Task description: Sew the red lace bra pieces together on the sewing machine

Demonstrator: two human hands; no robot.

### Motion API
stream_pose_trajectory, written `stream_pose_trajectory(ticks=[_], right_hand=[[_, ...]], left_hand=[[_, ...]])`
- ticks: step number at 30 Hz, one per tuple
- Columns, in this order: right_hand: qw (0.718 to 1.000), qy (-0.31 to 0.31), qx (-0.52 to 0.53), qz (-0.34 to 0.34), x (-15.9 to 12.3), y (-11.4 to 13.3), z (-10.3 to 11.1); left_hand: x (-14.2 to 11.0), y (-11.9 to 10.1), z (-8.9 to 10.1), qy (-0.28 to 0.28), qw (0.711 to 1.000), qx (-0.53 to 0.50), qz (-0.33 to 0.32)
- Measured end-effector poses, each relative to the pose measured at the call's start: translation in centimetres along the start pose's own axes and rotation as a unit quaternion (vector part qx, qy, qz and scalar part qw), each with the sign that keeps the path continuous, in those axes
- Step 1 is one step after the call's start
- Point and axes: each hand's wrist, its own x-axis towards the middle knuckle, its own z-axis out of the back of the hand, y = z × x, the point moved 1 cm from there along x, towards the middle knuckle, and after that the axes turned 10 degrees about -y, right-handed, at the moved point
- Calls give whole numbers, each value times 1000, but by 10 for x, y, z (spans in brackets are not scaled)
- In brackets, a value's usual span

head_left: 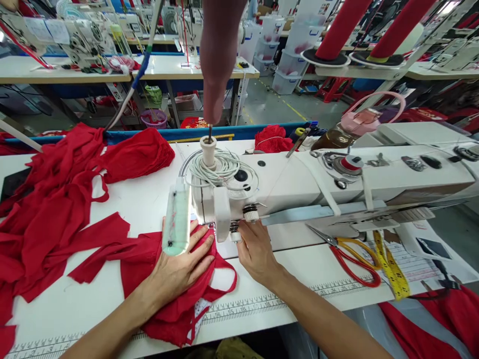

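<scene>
A white sewing machine (pixel 299 189) stands on the white table (pixel 93 299). My left hand (pixel 179 267) lies flat with fingers spread on a red garment (pixel 168 304) in front of the needle area. My right hand (pixel 256 252) rests just right of the needle, fingers curled down against the red fabric's edge under the machine head; the fingertips are partly hidden. A pale green lamp (pixel 175 219) on the machine covers part of my left hand's fingertips.
A heap of red fabric pieces (pixel 56 209) fills the table's left side. Red-and-yellow-handled scissors (pixel 352 257) and a yellow tape measure (pixel 391 269) lie to the right. Red thread cones (pixel 342 30) stand behind, beside a pink bottle (pixel 359 122). Other sewing stations fill the background.
</scene>
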Motion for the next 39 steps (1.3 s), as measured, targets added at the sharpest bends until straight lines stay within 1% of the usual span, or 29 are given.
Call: stream_pose_trajectory(ticks=[3, 6, 8, 10, 12, 13, 15, 16, 18, 19, 21, 23, 24, 27, 30, 32, 35, 37, 39], right_hand=[[1000, -7, 11, -1, -3, -1, 1], [1000, 14, 22, 1, -6, -3, 0], [998, 56, 36, 24, -8, -4, -2], [989, 123, 41, 65, -10, -4, -2], [980, 180, 2, 89, -12, -6, 0], [977, 191, -33, 88, -13, -7, 3], [977, 178, -98, 68, -15, -11, 12], [978, 169, -108, 59, -16, -13, 16], [981, 169, -68, 65, -19, -15, 25], [980, 182, -29, 76, -20, -15, 28], [968, 224, 49, 104, -21, -13, 30], [949, 268, 103, 131, -21, -9, 28], [940, 286, 118, 144, -20, -8, 26], [923, 310, 139, 181, -14, -4, 18], [923, 291, 149, 204, -11, -2, 11], [928, 272, 154, 204, -12, 0, 9], [928, 268, 164, 199, -16, 1, 10], [925, 274, 174, 199, -18, 1, 12], [923, 276, 178, 199, -18, -1, 15]], left_hand=[[0, 0, 1, 1, 1000, -1, 7], [-1, 0, 1, 5, 1000, 9, 0], [-2, 1, 0, 8, 1000, 15, -3], [-1, 2, -1, 17, 1000, 19, -3], [2, 4, 1, 30, 999, 19, -5], [4, 3, 3, 35, 999, 20, -6], [8, -1, 11, 43, 999, 27, -9], [8, -5, 15, 45, 998, 29, -10], [5, -18, 24, 53, 998, 22, -2], [0, -26, 28, 57, 998, 14, 12], [-11, -42, 31, 52, 997, 4, 58], [-23, -51, 29, 27, 994, 4, 104], [-27, -53, 28, 10, 993, -1, 121], [-27, -45, 28, -29, 985, -50, 163], [-10, -32, 32, -50, 968, -119, 215], [2, -27, 34, -25, 957, -167, 237], [8, -23, 32, 64, 941, -226, 244], [6, -17, 33, 112, 934, -247, 232], [4, -9, 35, 147, 928, -273, 206]])
